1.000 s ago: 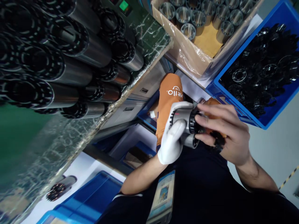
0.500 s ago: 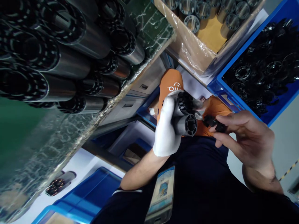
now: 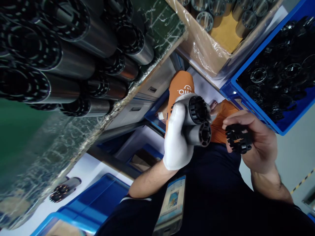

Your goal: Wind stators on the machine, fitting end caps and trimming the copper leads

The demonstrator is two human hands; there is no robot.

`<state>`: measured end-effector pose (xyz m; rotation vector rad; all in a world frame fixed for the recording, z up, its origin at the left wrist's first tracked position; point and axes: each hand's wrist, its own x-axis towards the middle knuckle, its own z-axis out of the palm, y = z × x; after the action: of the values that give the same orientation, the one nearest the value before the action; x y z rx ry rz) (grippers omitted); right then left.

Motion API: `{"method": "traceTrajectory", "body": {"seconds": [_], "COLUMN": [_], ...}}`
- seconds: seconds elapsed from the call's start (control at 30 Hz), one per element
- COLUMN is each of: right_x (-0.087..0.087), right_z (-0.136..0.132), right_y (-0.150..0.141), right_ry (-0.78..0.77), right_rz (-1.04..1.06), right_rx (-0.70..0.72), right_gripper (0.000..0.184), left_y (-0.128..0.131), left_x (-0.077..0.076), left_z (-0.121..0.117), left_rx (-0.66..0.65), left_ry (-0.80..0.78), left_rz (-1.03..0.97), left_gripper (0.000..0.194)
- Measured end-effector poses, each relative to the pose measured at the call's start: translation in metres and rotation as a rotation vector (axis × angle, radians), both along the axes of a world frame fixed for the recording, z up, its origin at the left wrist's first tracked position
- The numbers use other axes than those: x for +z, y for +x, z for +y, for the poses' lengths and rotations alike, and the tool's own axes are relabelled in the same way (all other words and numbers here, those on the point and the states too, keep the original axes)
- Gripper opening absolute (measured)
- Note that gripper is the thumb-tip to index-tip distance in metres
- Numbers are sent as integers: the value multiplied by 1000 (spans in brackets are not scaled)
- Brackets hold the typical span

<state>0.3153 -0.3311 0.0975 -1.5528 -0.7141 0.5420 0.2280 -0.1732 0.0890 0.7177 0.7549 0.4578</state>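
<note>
My left hand (image 3: pixel 176 141), in a white glove, is wrapped round two metal cylinders held side by side. The upper cylinder (image 3: pixel 185 109) has a black slotted ring (image 3: pixel 199 109) in its end. Below it, the grey cylinder (image 3: pixel 193 135) shows a ribbed open end facing right. My bare right hand (image 3: pixel 261 141) pinches a black notched plastic ring (image 3: pixel 238 138) between thumb and fingers, a short gap to the right of the cylinders. Part of the ring is hidden by the fingers.
Several metal cylinders with black slotted ends (image 3: pixel 71 82) stand on the green bench at left. A plastic-lined carton (image 3: pixel 204 52) holds plain metal tubes. Beside it, a blue crate (image 3: pixel 283 131) holds black rings. A phone (image 3: pixel 171 203) hangs at my chest.
The black ring in my right hand has turned to show its notched side, and that hand has shifted slightly left. The cylinders in my left hand have moved a little right.
</note>
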Motion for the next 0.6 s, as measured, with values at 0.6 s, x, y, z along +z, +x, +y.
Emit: {"method": "traceTrajectory", "body": {"seconds": [0.6], "right_x": [2], "right_z": [6], "right_y": [-23], "right_ry": [7], "right_rz": [-174], "right_rx": [54], "right_gripper": [74], "left_y": [-1], "left_x": [2], "left_z": [-5], "left_rx": [-9], "left_ry": [-44], "left_rz": [-62], "left_gripper": [42]}}
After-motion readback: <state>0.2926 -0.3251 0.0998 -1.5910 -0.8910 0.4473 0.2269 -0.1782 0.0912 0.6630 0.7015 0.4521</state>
